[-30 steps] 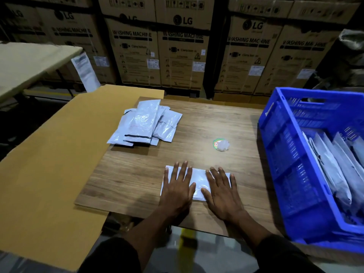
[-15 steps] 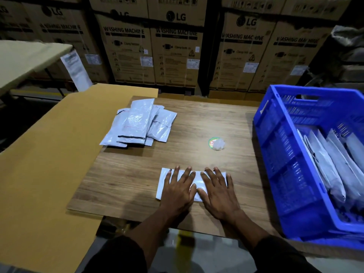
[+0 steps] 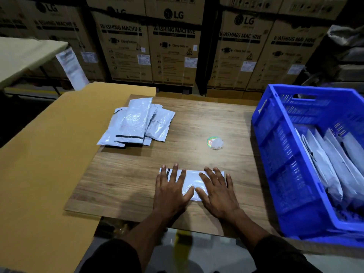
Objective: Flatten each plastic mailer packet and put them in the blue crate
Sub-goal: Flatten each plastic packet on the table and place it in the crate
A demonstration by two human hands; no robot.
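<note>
White plastic mailer packet (image 3: 192,183) lying flat on the wooden surface (image 3: 197,123), at the near edge, well left of the blue crate (image 3: 275,146). Pressed down by both hands: left hand (image 3: 171,191) over its left half, right hand (image 3: 218,191) over its right half, fingers straight and spread, palms down, thumbs nearly meeting over the packet's middle. No grip closed on anything, just flat pressing. Only a bare strip of the packet visible between and beyond the fingers. Farther from the crate, at the surface's far left corner, a loose pile of grey mailers (image 3: 137,123), overlapping and crumpled. Between that pile and the crate, a small round sticker with a bit of clear plastic (image 3: 215,142). Inside the crate, several mailers (image 3: 331,166) leaning on edge. Left of the wooden surface, a brown cardboard sheet (image 3: 45,154). Behind everything, stacked washing machine cartons (image 3: 173,48).
</note>
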